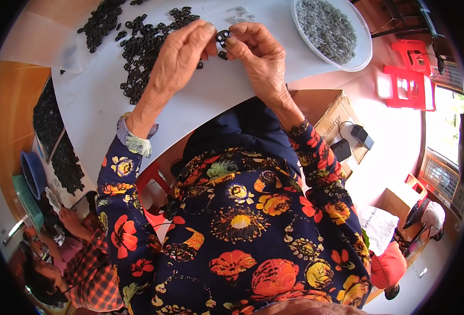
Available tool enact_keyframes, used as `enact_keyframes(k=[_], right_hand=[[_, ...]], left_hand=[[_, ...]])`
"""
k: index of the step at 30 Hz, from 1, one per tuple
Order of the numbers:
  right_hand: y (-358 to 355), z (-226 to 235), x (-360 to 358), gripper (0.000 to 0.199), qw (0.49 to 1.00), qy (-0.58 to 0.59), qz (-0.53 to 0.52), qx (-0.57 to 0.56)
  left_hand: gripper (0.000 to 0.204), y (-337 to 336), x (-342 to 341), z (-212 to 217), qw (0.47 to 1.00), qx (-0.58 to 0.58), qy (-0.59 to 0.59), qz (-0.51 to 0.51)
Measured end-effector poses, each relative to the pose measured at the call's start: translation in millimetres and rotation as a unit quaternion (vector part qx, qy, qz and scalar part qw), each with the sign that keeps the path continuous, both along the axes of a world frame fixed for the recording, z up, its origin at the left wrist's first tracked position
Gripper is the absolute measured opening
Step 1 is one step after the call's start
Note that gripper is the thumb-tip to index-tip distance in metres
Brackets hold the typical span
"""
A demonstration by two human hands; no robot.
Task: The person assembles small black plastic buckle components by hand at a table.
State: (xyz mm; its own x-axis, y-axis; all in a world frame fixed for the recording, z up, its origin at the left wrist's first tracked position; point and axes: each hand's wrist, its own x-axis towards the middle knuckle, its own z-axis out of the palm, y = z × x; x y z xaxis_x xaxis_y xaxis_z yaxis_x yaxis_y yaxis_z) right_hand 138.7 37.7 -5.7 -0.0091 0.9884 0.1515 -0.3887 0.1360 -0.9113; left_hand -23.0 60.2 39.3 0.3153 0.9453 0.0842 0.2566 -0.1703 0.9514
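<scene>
1. Black plastic forms the small looped piece with two round holes, held above the table between my hands; my right hand pinches it between thumb and finger.
2. Its holes sit side by side, so that line runs roughly from hand to hand.
3. My left hand curls just left of it, fingertips drawn in; I can't tell whether they grip anything.
4. Loose black plastic pieces lie leftward, nearer my left hand.
5. Rightward sits a round white basin of clear-grey bits.
</scene>
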Motion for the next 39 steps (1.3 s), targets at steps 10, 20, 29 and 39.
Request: enact_keyframes(k=[10, 20, 29, 39], right_hand=[[-2, 3, 1, 0.022, 0.999, -0.052, 0.014, 0.007], [-5, 8, -1, 0.027, 0.995, -0.079, 0.058, 0.016], [1, -1, 2, 0.036, 0.955, -0.261, 0.014, 0.140], [0, 9, 5, 0.028, 0.911, -0.352, 0.005, 0.214]], left_hand=[[0.024, -14, 8, -14, 0.999, 0.042, 0.017, 0.007], [0.020, -16, 6, -18, 0.998, 0.060, 0.013, 0.031], [0.018, -21, 2, -25, 0.998, 0.051, -0.033, 0.015], [0.019, -24, 4, -36, 0.998, 0.047, -0.045, 0.018]])
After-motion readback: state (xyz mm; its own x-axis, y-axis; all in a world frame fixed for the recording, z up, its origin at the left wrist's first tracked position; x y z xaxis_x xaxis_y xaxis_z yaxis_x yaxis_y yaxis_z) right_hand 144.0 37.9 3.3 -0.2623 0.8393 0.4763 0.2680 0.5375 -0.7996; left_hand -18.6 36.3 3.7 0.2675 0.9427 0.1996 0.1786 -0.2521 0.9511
